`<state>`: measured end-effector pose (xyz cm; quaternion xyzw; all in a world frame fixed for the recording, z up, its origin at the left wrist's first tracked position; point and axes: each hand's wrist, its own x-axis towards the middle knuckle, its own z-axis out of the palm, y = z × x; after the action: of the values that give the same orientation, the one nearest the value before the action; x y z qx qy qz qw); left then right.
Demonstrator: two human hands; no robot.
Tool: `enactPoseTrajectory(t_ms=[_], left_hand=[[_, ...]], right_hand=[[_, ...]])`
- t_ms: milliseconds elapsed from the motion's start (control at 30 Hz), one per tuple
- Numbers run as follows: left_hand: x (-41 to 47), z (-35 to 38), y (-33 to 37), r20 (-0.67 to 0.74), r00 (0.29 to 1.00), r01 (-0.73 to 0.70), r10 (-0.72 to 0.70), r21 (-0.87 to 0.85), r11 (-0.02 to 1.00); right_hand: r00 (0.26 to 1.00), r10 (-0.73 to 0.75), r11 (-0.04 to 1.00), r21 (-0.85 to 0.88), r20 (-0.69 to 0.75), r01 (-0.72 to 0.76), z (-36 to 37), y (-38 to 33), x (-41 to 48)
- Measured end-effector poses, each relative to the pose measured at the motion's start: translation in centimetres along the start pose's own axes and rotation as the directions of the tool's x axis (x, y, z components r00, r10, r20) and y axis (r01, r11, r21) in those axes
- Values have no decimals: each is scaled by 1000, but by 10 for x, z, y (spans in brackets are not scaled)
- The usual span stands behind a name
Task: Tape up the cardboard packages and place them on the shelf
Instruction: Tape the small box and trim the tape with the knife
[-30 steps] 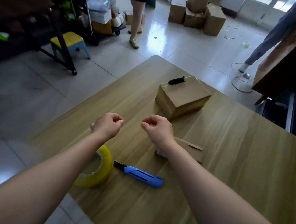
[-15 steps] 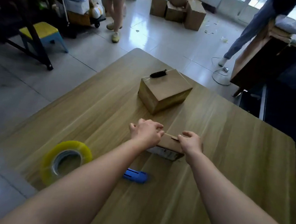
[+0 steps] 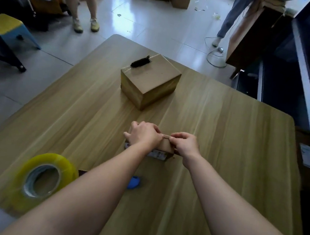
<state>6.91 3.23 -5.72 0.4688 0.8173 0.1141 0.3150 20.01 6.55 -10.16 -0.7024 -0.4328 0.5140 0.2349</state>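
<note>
left hand (image 3: 144, 136) gripped small package (image 3: 164, 146) | right hand (image 3: 185, 144) pinched its top edge | tape roll (image 3: 42, 180) at 7 o'clock | taped box (image 3: 150, 82) at 12 o'clock

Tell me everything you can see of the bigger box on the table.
The bigger box is brown cardboard, shut, its seams glossy with clear tape. It sits flat on the wooden table, one corner toward the camera. A small black object lies on its far top edge. Nothing else touches it.
</note>
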Motion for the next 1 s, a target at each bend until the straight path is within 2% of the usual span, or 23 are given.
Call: enactPoseTrajectory(t_ms=[167,333,433,600,700,867,1000], left_hand=[[2,1,3,-13,1000,18,-18,-12,1000],[0,2,1,-14,1000,10,-10,-27,1000],[0,1,1,-9,1000,26,-27,-43,999],[6,-4,2,78,995,69,-63,-67,995],[11,-2,2,88,994,69,-64,-66,995],[16,1,0,69,995,81,-74,-109,991],[19,0,0,86,993,91,-81,-116,989]], right_hand=[[996,-84,994,-73,-21,82,3,2,0],[997,-32,999,-41,64,35,-7,-10,-5],[997,-56,989,-134,62,64,-7,-11,-1],[992,-107,962,-246,62,119,-3,-11,3],[992,-114,961,-248,57,125,-4,-13,1],[995,-53,986,-153,90,66,-6,-13,0],[996,-64,981,-181,63,74,-2,-13,0]])
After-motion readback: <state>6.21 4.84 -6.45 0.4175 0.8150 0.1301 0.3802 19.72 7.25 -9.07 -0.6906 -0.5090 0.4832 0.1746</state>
